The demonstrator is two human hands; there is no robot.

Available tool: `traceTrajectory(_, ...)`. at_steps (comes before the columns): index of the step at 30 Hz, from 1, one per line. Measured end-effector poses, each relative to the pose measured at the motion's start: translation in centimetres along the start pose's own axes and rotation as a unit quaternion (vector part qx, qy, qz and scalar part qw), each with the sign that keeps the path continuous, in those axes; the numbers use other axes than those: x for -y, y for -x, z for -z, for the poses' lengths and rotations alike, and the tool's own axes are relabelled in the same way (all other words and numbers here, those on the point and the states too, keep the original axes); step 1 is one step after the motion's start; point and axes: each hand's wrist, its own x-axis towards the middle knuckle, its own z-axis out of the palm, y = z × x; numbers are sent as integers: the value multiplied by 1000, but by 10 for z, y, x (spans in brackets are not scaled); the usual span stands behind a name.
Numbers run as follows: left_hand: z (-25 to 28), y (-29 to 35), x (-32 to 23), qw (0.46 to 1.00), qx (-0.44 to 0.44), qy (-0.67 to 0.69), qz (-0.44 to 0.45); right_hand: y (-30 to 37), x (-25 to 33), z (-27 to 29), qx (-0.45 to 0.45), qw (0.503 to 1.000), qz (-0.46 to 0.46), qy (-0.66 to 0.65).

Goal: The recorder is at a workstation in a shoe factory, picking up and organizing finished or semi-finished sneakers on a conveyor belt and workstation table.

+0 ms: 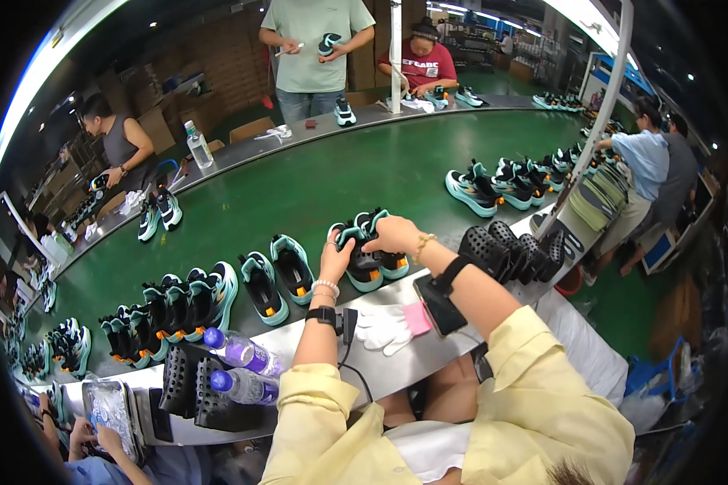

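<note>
A pair of black and mint-green sneakers stands side by side in front of me on the green conveyor belt (315, 184). My left hand (334, 259) is closed around the collar of the left sneaker (365, 276), thumb at its opening. Over the right sneaker (394, 265), my right hand (397, 236) bends its fingers onto the collar and upper. Part of both shoes is covered by my hands. Just left of them sits another pair of matching sneakers (292, 271), openings facing up with orange heel tabs.
White gloves (384, 327) and a phone (439, 305) lie on the metal ledge near me. Purple-capped bottles (247, 353) and black perforated blocks (487, 250) flank my arms. More sneakers (190, 303) line the belt. Co-workers (315, 48) stand or sit across it.
</note>
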Motion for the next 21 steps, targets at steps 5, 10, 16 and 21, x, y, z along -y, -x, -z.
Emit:
traceTrajectory(5,1,-15,-12,994,41,-82,67,-38,11,-78,-160,984,-2,72)
traceTrajectory(10,13,-14,-7,994,24,-88,61,-52,36,-125,-200,978,-36,49)
traceTrajectory(16,8,-4,-17,995,18,-69,64,-84,23,-150,-208,976,-40,42)
traceTrajectory(21,-1,-2,5,993,-9,-77,91,-93,25,-152,-147,983,-83,-69)
